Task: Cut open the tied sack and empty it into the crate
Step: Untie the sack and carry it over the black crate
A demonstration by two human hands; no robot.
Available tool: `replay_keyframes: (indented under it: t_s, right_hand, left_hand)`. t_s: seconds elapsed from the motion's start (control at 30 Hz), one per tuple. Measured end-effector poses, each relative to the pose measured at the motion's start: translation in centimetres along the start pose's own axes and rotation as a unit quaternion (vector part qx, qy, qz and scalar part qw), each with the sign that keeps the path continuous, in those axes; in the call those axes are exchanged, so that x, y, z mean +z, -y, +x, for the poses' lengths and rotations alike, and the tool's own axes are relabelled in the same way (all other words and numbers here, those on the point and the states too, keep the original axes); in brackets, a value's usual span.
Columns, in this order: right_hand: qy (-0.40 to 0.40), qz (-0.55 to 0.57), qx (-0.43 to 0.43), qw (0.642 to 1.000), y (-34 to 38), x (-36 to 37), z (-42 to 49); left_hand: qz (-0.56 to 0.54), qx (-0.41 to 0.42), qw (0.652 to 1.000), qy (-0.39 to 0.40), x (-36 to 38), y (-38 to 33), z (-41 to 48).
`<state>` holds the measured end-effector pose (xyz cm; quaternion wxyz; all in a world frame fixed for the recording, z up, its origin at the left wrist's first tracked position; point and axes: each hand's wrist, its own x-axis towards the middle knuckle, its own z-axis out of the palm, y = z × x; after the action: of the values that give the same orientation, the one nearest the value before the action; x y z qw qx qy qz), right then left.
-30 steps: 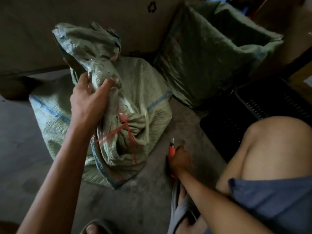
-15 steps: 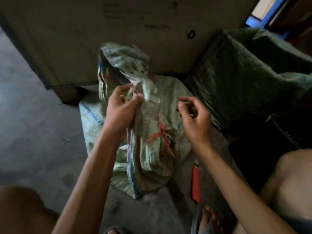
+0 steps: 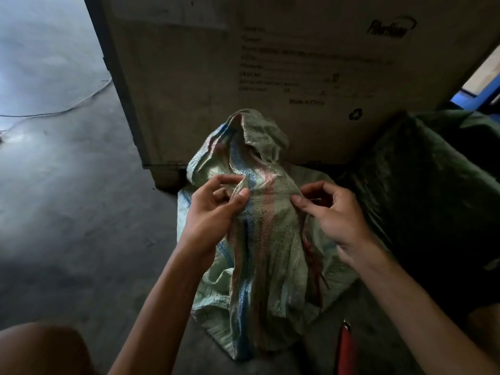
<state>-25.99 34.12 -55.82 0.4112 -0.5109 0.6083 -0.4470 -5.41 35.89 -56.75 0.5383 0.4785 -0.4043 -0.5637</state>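
The sack (image 3: 259, 239) in the middle is woven plastic cloth, pale green with blue and pink stripes. Its weave looks coarse and much crinkled, with a faint sheen on the folds. On its side at 4 o'clock hang thin red strings (image 3: 311, 255), flat and a little shiny. The box (image 3: 216, 77) at 12 o'clock is brown cardboard, matt, with dark print. The floor (image 3: 67, 185) at 9 o'clock looks like smooth concrete, glossy where light falls. At 3 o'clock a 2nd sack (image 3: 419, 198) is darker woven cloth, dull. The knife (image 3: 347, 347) at 5 o'clock has a smooth red handle.
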Motion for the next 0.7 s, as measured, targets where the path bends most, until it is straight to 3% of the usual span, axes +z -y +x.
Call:
replay_keyframes:
  t_s: [0.17,0.3,0.43,0.5,0.63,0.7]
  right_hand:
    - [-0.05,0.097,0.078,0.991,-1.2,-0.2,-0.5]
    - [-0.037,0.266,0.182,0.946,-1.6,-1.2,-0.8]
    - [0.027,0.361,0.208,0.908,-1.8,-1.2,-1.1]
    - [0.058,0.374,0.218,0.899,-1.9,-0.7,-1.2]
    - [0.096,0.416,0.287,0.857,-2.5,-0.6,-0.9]
    - [0.136,0.358,0.299,0.874,-2.6,-0.5,-0.9]
  left_hand:
    - [-0.029,-0.006,0.998,-0.063,-0.4,0.9,0.7]
    - [0.007,-0.072,0.992,-0.102,-1.2,1.4,1.8]
    - [0.118,-0.24,0.962,0.062,-0.7,2.4,1.9]
    - [0.151,-0.221,0.961,0.072,-0.1,2.9,1.8]
    - [0.082,-0.146,0.981,0.096,0.4,2.9,1.7]
    - [0.102,-0.128,0.982,0.094,0.2,2.7,1.5]
